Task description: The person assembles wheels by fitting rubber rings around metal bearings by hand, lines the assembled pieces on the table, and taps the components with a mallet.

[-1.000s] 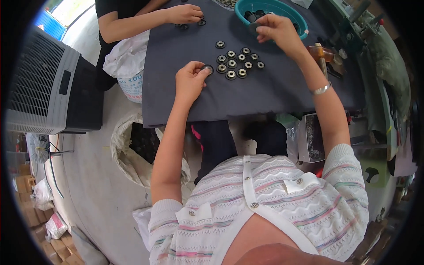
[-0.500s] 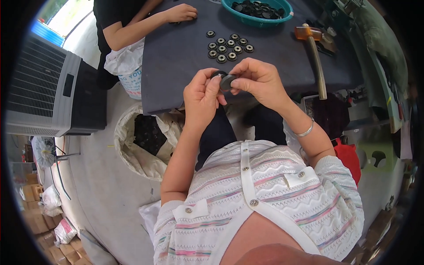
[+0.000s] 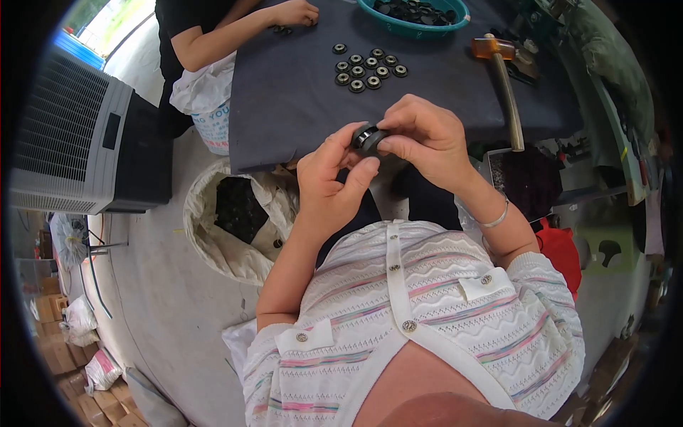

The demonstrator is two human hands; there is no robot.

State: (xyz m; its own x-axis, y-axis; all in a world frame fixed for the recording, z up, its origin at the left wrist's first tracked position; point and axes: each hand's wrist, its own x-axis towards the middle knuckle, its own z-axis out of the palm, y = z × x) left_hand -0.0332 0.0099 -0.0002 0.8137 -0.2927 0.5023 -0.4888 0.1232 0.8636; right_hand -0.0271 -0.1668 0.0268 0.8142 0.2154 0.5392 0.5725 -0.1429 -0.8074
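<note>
Between my two hands, just past the table's near edge, is a small black round wheel-like part (image 3: pixel 366 136) with a shiny metal band. My left hand (image 3: pixel 331 178) grips its left side, fingers behind it and the thumb lifted a little off. At its right side, my right hand (image 3: pixel 428 139) pinches a dark disc against it with thumb and forefinger; the fingers hide much of that disc. Beyond my hands, several black round parts with metal centres (image 3: pixel 357 72) lie in a loose cluster on the dark-covered table (image 3: pixel 284 107).
A teal basin (image 3: pixel 420 30) of black discs stands at the table's far side. A mallet (image 3: pixel 509 92) with an amber head lies at right. A co-worker's hand (image 3: pixel 295 12) rests at far left. Below the left edge stands an open sack (image 3: pixel 203 245) of dark pieces, near an air cooler (image 3: pixel 64 128).
The dark disc in my right hand, earlier tilted in front of the part, now lies against it. My left thumb has come away from the part's face. The view has shifted slightly.
</note>
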